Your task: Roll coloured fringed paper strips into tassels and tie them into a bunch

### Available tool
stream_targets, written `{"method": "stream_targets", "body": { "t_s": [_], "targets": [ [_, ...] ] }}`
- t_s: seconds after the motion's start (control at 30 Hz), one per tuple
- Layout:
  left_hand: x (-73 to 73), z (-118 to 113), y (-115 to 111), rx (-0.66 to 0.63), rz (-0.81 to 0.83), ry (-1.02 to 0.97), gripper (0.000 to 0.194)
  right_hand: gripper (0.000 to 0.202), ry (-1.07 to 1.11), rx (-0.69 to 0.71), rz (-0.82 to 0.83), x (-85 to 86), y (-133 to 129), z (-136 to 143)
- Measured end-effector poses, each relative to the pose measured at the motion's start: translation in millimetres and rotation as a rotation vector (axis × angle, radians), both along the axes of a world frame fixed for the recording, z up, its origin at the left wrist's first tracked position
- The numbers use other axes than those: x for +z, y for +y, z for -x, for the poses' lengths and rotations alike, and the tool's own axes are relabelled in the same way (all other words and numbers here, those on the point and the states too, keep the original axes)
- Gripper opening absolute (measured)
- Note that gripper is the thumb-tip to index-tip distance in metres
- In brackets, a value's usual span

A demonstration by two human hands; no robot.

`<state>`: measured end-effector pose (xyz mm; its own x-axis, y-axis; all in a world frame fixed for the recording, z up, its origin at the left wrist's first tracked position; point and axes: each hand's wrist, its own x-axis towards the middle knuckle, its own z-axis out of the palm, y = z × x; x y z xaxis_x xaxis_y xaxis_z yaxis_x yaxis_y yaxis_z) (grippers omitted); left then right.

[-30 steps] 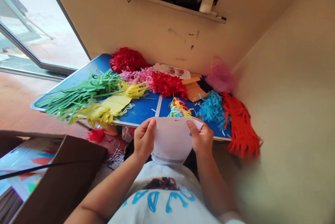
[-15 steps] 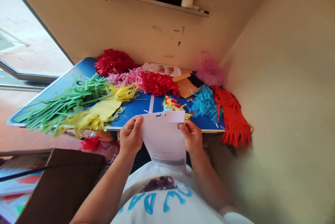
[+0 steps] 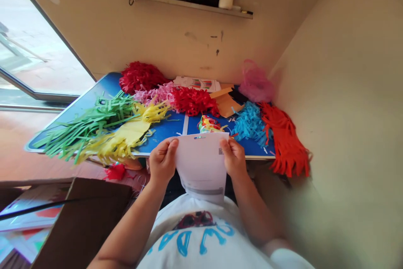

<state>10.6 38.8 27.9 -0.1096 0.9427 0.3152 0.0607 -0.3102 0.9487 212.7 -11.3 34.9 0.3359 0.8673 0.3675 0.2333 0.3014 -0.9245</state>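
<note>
L hand and R hand, both closed w/ thumbs on top, pinch opp. edges of the white sheet, prob. to keep it flat for viewing; it's between them, at the near edge of the blue table. Sheet's print too small to read. Shirt has partly hidden blue lettering, incl. "OW" & "DA".

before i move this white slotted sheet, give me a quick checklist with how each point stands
1. Left hand grips the white slotted sheet at its left edge: ok
2. Right hand grips its right edge: ok
3. Multicoloured stringy bundle fully in view: not ok, sheet hides part
4. Yellow fringed piece wholly on the blue tabletop: not ok, strands overhang the front
5. Sheet's far side checked: cannot tell, hidden
</note>
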Motion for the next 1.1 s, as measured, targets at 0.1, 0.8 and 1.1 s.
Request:
{"method": "stream_targets", "body": {
  "t_s": [0.1, 0.8, 1.1],
  "targets": [
    [-1.8, -5.4, -3.3, -0.121, -0.006, -0.069, 0.044, 0.041, 0.094, -0.100, 0.032, -3.7, 3.9, -4.9],
    [-15.3, -6.6, -37.3, -0.001, -0.480, 0.443, 0.036, 0.041, 0.448, -0.449, -0.149, -18.4, 10.1, -10.4],
    [-11.3, -1.7, -38.6, 0.044, -0.452, 0.463, 0.033, 0.031, 0.368, -0.443, -0.084, -30.6, 3.9, 1.8]
  ]
}}
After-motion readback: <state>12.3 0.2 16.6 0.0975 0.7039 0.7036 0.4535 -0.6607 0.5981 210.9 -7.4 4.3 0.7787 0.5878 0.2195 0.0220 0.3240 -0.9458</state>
